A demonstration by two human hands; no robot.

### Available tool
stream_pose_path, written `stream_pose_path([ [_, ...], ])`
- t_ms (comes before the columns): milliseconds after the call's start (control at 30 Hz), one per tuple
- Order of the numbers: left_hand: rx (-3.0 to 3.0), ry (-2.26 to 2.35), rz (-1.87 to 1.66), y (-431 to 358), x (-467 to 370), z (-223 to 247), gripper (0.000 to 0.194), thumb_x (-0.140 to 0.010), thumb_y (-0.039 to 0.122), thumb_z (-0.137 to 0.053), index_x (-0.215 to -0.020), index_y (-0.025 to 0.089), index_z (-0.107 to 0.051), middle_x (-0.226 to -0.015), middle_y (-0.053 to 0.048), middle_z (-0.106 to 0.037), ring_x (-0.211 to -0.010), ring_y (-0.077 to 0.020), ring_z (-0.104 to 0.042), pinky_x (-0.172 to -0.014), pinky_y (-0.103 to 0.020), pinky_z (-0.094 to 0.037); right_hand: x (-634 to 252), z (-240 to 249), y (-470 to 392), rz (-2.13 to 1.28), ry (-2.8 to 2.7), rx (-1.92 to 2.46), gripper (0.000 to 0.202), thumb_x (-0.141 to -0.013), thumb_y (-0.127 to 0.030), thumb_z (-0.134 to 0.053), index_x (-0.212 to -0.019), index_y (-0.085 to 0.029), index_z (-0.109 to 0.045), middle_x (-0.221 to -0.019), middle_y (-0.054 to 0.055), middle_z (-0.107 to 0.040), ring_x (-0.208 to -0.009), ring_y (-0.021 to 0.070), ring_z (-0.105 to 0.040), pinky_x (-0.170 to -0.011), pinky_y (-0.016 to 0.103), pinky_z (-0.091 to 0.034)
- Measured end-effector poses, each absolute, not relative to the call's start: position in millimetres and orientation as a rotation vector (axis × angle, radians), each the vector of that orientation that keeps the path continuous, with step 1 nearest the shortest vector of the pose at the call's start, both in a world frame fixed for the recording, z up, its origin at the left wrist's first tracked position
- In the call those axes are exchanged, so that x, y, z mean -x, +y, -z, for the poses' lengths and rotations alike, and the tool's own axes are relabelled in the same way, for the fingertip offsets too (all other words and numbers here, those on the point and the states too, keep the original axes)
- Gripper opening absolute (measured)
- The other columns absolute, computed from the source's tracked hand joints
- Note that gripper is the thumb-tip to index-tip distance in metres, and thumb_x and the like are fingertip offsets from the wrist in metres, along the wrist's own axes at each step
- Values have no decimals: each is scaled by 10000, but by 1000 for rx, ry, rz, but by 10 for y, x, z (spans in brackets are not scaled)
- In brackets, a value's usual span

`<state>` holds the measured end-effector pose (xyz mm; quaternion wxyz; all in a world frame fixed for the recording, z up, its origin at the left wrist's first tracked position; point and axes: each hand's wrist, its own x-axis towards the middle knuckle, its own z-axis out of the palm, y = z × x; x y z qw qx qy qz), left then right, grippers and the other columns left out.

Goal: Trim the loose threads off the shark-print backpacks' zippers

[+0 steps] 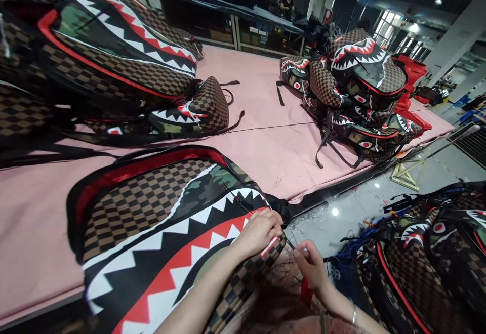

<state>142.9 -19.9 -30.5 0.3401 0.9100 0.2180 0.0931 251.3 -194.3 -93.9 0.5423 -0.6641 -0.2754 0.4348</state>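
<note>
A backpack (129, 207) with brown-and-black checks, camouflage patches and a red-and-white shark-mouth print lies in front of me on the pink table. Its top flap edge shows red lining. My left hand (261, 230) presses on the bag's right end, fingers curled over its edge and gripping it. Just right of that edge, my right hand (311, 265) is closed in a pinch, with a bracelet on the wrist. What the pinch holds is too small to make out. A small red piece (306, 293) hangs below that palm; its kind is unclear.
More shark-print backpacks lie piled at left (125, 55) and at the far right (364, 81) of the pink table (250, 86). Another heap of bags (413, 268) is on my right by the grey floor (334, 212). A person (287, 4) is in the background.
</note>
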Motion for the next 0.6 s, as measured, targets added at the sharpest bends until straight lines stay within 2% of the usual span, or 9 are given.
stream_pose_path([
  [367, -2296, 606, -231, -193, -1451, 333, 146, -720, 194, -489, -608, 189, -581, -876, -57, -658, -845, -205, -568, -772, -336, -405, -2456, 669, -1719, -835, -964, 1725, 198, -790, -359, -549, -733, -186, -470, -576, -63, -442, -535, 93, -389, -511, 209, -282],
  [600, -2211, 660, -311, -194, -1496, 346, 159, -732, 241, -484, -610, 193, -574, -832, -53, -654, -806, -194, -576, -734, -308, -428, -2527, 714, -1654, -858, -1007, 1671, 219, -784, -374, -546, -698, -183, -483, -546, -64, -437, -509, 87, -384, -503, 211, -288],
])
